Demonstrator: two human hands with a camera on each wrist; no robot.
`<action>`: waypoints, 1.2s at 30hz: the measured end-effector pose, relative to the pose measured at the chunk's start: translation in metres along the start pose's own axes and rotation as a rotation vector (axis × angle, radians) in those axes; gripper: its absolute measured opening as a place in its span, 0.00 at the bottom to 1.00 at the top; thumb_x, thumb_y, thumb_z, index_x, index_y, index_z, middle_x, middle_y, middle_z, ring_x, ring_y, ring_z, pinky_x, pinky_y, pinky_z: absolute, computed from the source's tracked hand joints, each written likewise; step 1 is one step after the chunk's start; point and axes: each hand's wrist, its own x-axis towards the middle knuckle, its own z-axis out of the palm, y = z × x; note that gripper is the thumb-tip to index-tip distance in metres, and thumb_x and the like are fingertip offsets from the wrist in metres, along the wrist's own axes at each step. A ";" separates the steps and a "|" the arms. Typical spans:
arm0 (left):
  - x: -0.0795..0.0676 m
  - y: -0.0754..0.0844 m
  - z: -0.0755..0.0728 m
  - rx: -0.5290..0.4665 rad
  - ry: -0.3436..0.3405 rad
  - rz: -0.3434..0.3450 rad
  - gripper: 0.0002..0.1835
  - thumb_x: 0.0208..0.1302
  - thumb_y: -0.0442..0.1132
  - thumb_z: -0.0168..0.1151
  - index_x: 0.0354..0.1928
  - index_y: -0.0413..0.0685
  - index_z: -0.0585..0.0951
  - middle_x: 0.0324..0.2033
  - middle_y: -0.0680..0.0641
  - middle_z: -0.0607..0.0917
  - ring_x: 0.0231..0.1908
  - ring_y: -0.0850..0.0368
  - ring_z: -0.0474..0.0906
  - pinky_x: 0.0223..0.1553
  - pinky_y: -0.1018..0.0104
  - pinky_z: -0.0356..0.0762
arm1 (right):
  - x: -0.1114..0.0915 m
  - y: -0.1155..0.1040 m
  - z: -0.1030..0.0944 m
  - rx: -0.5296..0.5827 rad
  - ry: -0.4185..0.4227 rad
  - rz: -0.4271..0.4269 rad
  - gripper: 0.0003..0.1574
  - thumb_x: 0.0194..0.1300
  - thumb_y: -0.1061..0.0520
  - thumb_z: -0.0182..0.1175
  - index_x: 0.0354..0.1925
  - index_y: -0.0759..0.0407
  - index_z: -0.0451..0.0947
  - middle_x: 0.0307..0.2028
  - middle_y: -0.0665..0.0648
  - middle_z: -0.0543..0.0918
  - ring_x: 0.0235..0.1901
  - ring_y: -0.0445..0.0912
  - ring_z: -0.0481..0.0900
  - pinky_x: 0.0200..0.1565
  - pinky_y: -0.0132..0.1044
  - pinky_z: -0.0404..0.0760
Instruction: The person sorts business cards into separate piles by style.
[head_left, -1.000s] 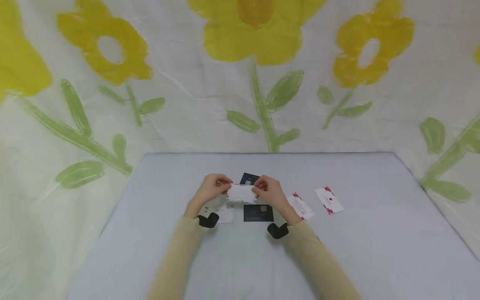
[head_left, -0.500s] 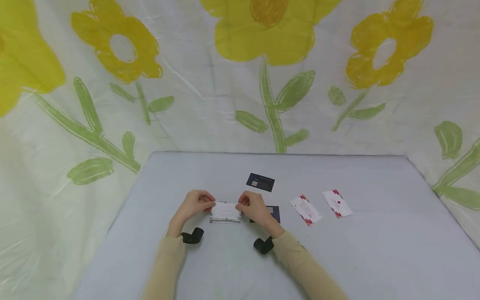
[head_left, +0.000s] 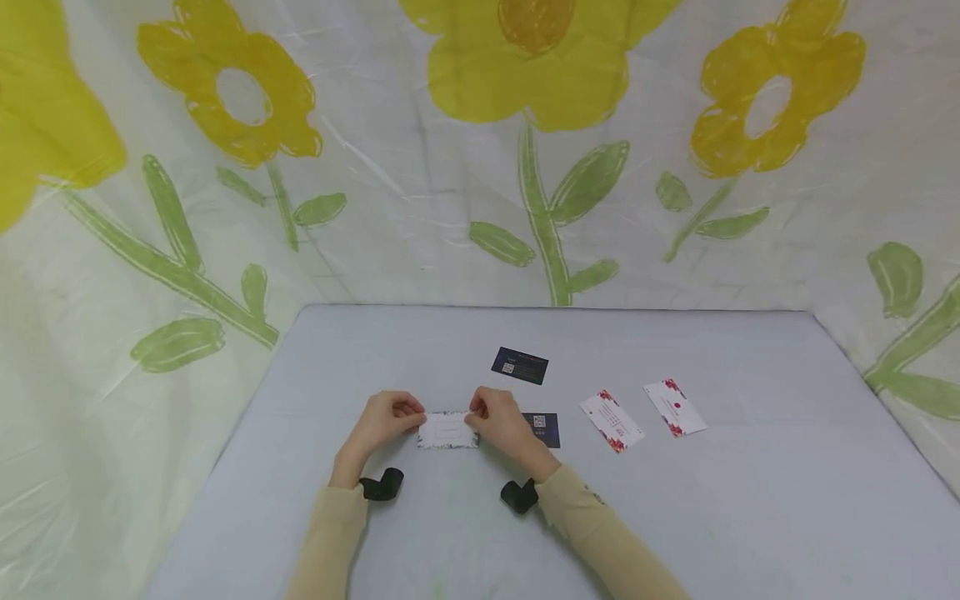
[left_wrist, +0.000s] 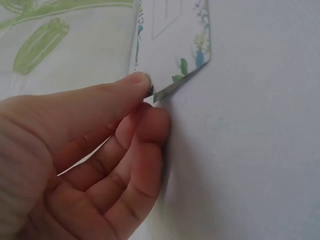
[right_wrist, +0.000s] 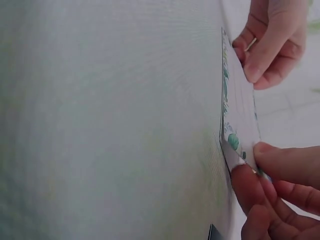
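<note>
A white business card (head_left: 447,430) with a leafy floral border lies low over the table, left of the middle. My left hand (head_left: 384,423) pinches its left far corner between thumb and fingers; the left wrist view shows the thumb on top of the card (left_wrist: 172,40). Its right far corner is pinched by my right hand (head_left: 501,423). In the right wrist view another white card edge shows just under the floral card (right_wrist: 240,100). Beside my right hand, partly covered by it, lies a dark blue card (head_left: 545,429) with a QR code.
Another dark card (head_left: 520,366) lies farther back, tilted. To the right are two white cards with red flowers, the nearer card (head_left: 612,421) and the farther card (head_left: 674,407). The table's back edge (head_left: 555,308) meets a flower-painted curtain (head_left: 375,167).
Both hands have brought the floral card down and to the left, onto the white card lying there. The dark cards behind and beside them have come more into sight.
</note>
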 end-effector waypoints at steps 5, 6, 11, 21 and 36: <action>0.002 -0.003 0.003 0.084 0.035 0.030 0.03 0.52 0.30 0.67 0.28 0.39 0.81 0.22 0.50 0.80 0.23 0.61 0.73 0.27 0.71 0.71 | 0.001 -0.001 0.001 -0.120 -0.006 0.017 0.08 0.55 0.64 0.64 0.27 0.60 0.72 0.21 0.49 0.70 0.23 0.41 0.66 0.25 0.30 0.66; 0.002 -0.003 0.004 0.093 0.039 0.029 0.03 0.51 0.30 0.67 0.27 0.39 0.81 0.21 0.50 0.80 0.23 0.61 0.73 0.27 0.71 0.70 | 0.001 -0.001 0.001 -0.141 -0.007 0.020 0.08 0.55 0.64 0.64 0.26 0.60 0.72 0.21 0.50 0.69 0.24 0.41 0.65 0.26 0.30 0.66; 0.001 -0.001 0.007 0.124 0.050 0.025 0.04 0.50 0.29 0.67 0.26 0.38 0.80 0.20 0.50 0.78 0.22 0.60 0.72 0.26 0.71 0.70 | 0.000 -0.001 0.001 -0.187 -0.016 0.035 0.09 0.55 0.64 0.63 0.25 0.59 0.71 0.22 0.50 0.68 0.24 0.42 0.65 0.26 0.31 0.64; 0.002 0.008 0.005 0.175 0.040 0.090 0.03 0.55 0.30 0.65 0.29 0.36 0.80 0.23 0.49 0.79 0.24 0.60 0.72 0.28 0.70 0.70 | -0.001 -0.001 -0.015 -0.112 -0.055 -0.005 0.06 0.63 0.61 0.58 0.28 0.61 0.77 0.21 0.49 0.72 0.23 0.40 0.66 0.25 0.30 0.67; 0.025 0.072 0.073 0.396 -0.232 0.327 0.24 0.55 0.41 0.67 0.50 0.34 0.77 0.40 0.42 0.78 0.41 0.51 0.74 0.46 0.56 0.71 | -0.041 0.039 -0.094 -0.342 -0.139 0.044 0.22 0.53 0.54 0.68 0.44 0.65 0.80 0.34 0.55 0.76 0.34 0.45 0.72 0.38 0.38 0.74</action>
